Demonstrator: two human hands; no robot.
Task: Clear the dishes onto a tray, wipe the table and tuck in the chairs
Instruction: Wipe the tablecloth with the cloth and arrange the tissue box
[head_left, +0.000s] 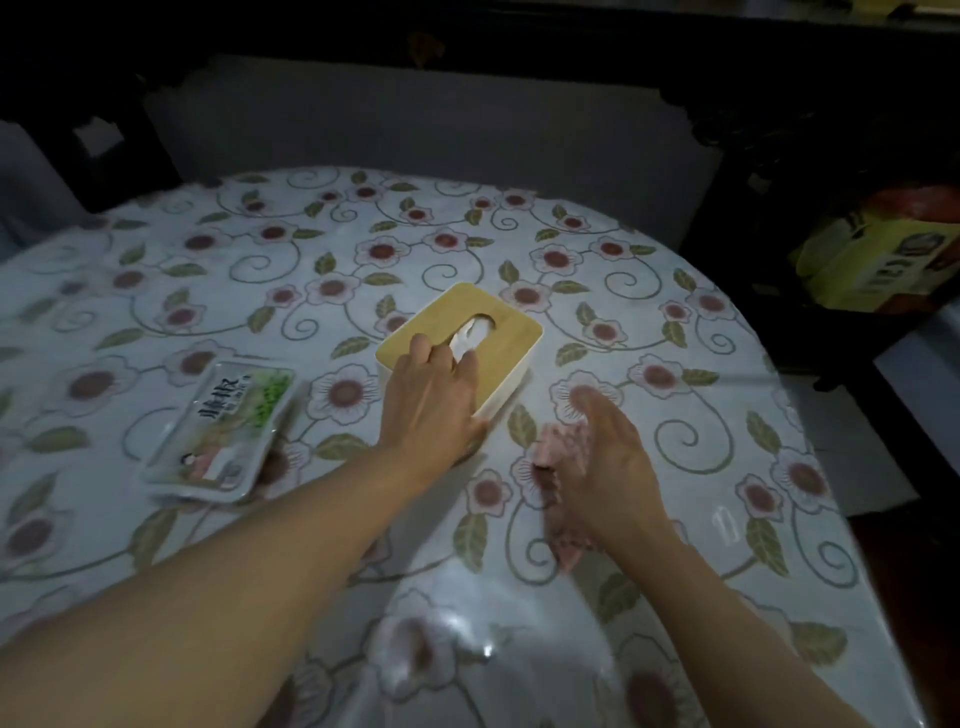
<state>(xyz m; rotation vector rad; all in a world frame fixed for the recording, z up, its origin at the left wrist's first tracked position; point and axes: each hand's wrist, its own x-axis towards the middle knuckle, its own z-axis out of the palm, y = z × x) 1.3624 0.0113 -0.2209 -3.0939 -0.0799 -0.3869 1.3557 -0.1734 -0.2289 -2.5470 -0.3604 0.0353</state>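
Note:
A round table (649, 291) wears a floral cloth under clear plastic. Near its middle stands a white tissue box (498, 332) with a wooden lid and a tissue poking from the slot. My left hand (431, 400) lies over the box's near left corner, fingers curled on the lid and thumb down its side. My right hand (608, 457) presses flat on a pink cloth (563, 457) lying on the tabletop just right of the box; the cloth sticks out from under the palm.
A flat packet of wet wipes (218, 431) lies to the left of the box. A dark wooden chair back (426, 47) stands beyond the far edge. A yellow box (878, 260) sits off the table at the right, in the dark.

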